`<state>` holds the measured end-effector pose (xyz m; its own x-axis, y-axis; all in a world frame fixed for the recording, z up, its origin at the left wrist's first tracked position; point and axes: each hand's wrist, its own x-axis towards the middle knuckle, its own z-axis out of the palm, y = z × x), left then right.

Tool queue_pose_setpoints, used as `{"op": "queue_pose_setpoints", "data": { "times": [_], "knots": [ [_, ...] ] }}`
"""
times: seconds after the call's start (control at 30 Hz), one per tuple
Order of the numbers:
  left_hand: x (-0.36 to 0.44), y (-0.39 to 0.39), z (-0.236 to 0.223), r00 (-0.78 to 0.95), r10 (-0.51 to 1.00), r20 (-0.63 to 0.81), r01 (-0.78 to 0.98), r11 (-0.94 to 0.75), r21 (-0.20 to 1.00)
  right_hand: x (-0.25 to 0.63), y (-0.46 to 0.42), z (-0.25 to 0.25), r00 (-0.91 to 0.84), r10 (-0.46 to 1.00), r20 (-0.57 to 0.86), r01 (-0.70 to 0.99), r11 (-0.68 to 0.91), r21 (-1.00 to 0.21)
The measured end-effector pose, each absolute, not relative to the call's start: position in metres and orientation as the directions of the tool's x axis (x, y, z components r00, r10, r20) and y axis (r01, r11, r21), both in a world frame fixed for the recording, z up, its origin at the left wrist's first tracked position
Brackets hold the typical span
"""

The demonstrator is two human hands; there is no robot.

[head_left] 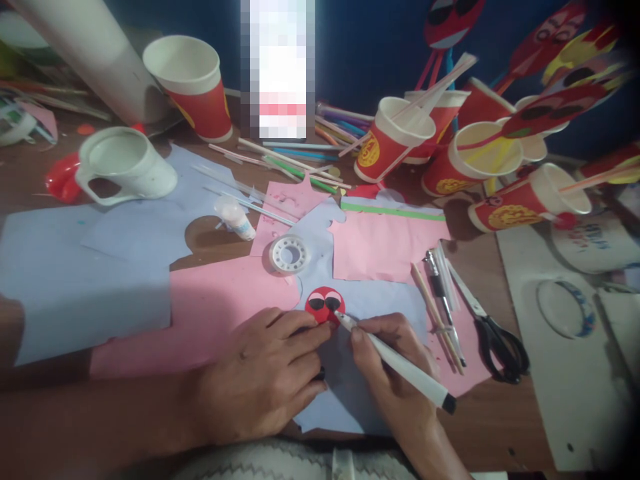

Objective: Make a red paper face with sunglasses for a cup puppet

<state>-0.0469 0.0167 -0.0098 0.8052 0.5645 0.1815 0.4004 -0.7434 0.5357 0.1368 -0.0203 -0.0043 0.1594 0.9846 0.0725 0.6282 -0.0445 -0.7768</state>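
A small red paper circle (320,295) with pink and black eyes lies on blue paper in front of me. The fingertips of my left hand (273,370) pinch its lower edge; the fingers are curled together, and a small black thing (321,375) shows under them. In my right hand (395,347) is a white marker (407,370) with a black end, gripped like a pen. Its tip touches or nearly touches the right eye of the circle. A white tape roll (289,254) sits just beyond the circle.
Black-handled scissors (500,347), a craft knife (440,287) and sticks lie to the right. Red paper cups (393,143) stand at the back right, some holding paper figures. A white mug (127,163) and a glue bottle (235,217) are at the left.
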Motion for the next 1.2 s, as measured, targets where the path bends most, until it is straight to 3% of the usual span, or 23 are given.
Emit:
{"op": "queue_pose_setpoints", "data": {
  "times": [0.6, 0.8, 0.93, 1.2],
  "knots": [
    [-0.0474, 0.0170, -0.0087, 0.809, 0.563, 0.167, 0.403, -0.739, 0.540, 0.1399, -0.0228, -0.0114, 0.205, 0.977, 0.054, 0.576, -0.076, -0.814],
    [-0.0493, 0.0160, -0.0086, 0.811, 0.566, 0.151, 0.408, -0.730, 0.548, 0.1369, -0.0249, -0.0076, 0.358, 0.930, 0.082, 0.482, -0.109, -0.870],
    [-0.0487, 0.0159, -0.0097, 0.801, 0.573, 0.172, 0.409, -0.734, 0.542, 0.1351, -0.0246, -0.0044, 0.399, 0.914, 0.073, 0.356, -0.081, -0.931],
    [-0.0491, 0.0148, -0.0148, 0.785, 0.592, 0.184, 0.415, -0.723, 0.553, 0.1349, -0.0215, -0.0040, 0.350, 0.915, 0.202, 0.415, 0.042, -0.909]
  ]
}}
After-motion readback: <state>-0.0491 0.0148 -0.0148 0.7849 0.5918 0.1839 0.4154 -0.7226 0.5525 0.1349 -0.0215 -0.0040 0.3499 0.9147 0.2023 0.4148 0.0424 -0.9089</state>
